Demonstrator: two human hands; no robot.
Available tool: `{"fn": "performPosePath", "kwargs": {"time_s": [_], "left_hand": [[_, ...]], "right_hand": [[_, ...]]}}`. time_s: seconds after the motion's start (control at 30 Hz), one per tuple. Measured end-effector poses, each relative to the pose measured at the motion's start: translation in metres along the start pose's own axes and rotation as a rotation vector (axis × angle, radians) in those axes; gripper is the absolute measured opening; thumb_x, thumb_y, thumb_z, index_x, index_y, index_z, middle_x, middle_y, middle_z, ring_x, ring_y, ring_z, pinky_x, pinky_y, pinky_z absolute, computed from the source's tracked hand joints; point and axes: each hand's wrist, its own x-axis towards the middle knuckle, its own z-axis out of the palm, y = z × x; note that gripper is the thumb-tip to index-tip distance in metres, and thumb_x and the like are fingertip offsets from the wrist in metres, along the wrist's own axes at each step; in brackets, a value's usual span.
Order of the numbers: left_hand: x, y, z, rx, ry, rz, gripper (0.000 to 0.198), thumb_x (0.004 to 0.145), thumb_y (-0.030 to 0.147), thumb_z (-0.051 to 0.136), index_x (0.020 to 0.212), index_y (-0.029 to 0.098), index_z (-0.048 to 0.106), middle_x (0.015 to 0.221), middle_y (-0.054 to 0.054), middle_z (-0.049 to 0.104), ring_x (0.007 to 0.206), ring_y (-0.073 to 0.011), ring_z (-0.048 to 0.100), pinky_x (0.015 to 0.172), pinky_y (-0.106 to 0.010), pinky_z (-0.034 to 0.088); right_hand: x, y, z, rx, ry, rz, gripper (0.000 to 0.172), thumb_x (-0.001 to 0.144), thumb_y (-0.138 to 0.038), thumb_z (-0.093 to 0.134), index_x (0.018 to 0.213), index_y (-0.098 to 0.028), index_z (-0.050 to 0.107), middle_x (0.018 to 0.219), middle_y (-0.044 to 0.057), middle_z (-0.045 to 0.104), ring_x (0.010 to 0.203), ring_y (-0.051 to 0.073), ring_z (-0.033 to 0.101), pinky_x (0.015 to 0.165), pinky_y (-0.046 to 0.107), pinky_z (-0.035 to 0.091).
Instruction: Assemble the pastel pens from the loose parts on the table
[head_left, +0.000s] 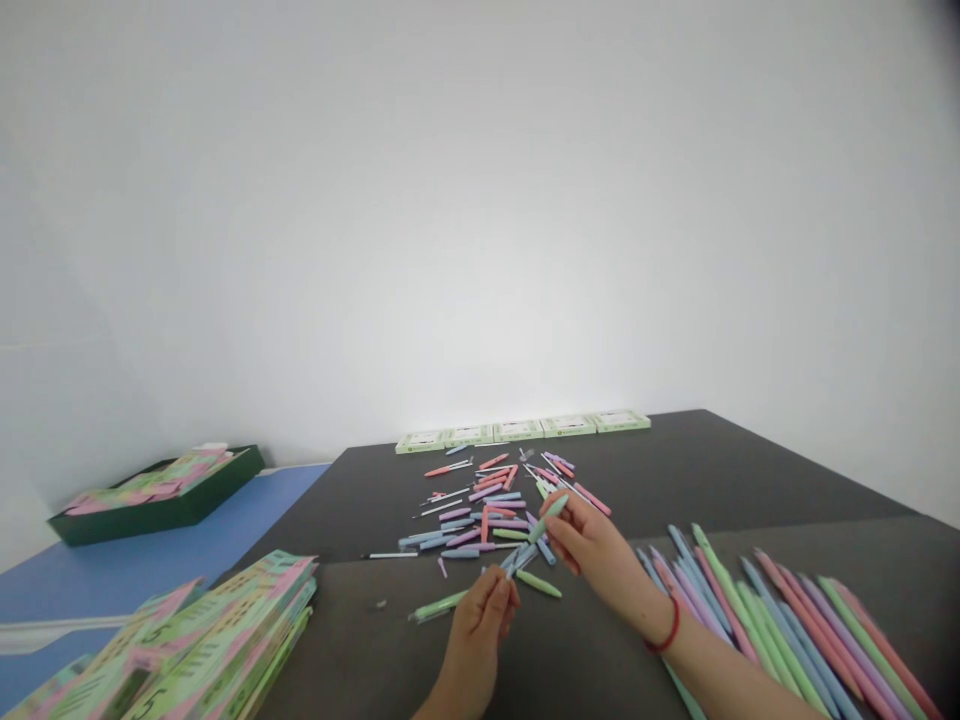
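Note:
My right hand (589, 545) is closed in a pinch on a light green pen cap (549, 518), tilted with its upper end to the right. Lower and to the left, my left hand (484, 622) is closed, thumb against forefinger, on a pale, thin pen part (511, 568); most of it is hidden by the fingers or blends with pieces behind. A green pen piece with a clear end (437, 607) shows just left of that hand. Another green cap (538, 583) lies on the table between the hands. Beyond them spreads a loose pile of coloured pen parts (491, 523) with white refills (441, 508).
Long pastel pens (799, 640) lie in a row under and beside my right forearm. Stacked printed packets (225, 640) fill the table's near left. Flat light green boxes (517, 430) line the back edge by the wall. A dark green tray (202, 497) holds more packets on a blue surface.

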Motion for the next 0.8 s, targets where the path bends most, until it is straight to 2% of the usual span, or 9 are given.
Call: {"fn": "performPosePath", "kwargs": {"time_s": [0.23, 0.43, 0.6, 0.8], "left_hand": [[-0.003, -0.002, 0.001, 0.052, -0.063, -0.006, 0.046, 0.083, 0.062, 0.05, 0.07, 0.018, 0.048, 0.063, 0.005, 0.035, 0.058, -0.0107, 0.031, 0.052, -0.023, 0.024], [-0.001, -0.008, -0.005, 0.074, -0.073, -0.003, 0.045, 0.085, 0.061, 0.046, 0.069, 0.019, 0.047, 0.061, 0.005, 0.033, 0.055, -0.0105, 0.029, 0.05, -0.023, 0.022], [0.0, -0.011, -0.005, 0.084, -0.089, 0.022, 0.042, 0.087, 0.057, 0.045, 0.07, 0.019, 0.047, 0.062, 0.005, 0.035, 0.056, -0.0107, 0.031, 0.051, -0.023, 0.023], [-0.002, -0.01, -0.004, 0.11, -0.092, 0.062, 0.039, 0.09, 0.052, 0.043, 0.071, 0.019, 0.048, 0.061, 0.005, 0.035, 0.055, -0.0114, 0.031, 0.052, -0.024, 0.023]], "right_hand": [[-0.006, -0.003, 0.01, 0.039, -0.071, 0.019, 0.005, 0.085, -0.022, 0.047, 0.081, -0.02, 0.048, 0.053, -0.009, 0.036, 0.046, 0.01, 0.034, 0.043, 0.021, 0.027], [-0.002, 0.003, 0.003, -0.068, 0.033, -0.002, 0.005, 0.084, -0.022, 0.046, 0.081, -0.02, 0.049, 0.053, -0.009, 0.039, 0.044, 0.01, 0.035, 0.043, 0.022, 0.029], [-0.002, 0.006, 0.004, -0.073, -0.013, 0.051, 0.005, 0.085, -0.024, 0.045, 0.082, -0.021, 0.047, 0.051, -0.009, 0.039, 0.042, 0.01, 0.035, 0.042, 0.022, 0.029], [-0.004, 0.007, 0.006, -0.081, -0.003, 0.041, 0.005, 0.085, -0.025, 0.045, 0.082, -0.021, 0.047, 0.051, -0.009, 0.04, 0.043, 0.01, 0.036, 0.044, 0.022, 0.03]]}}
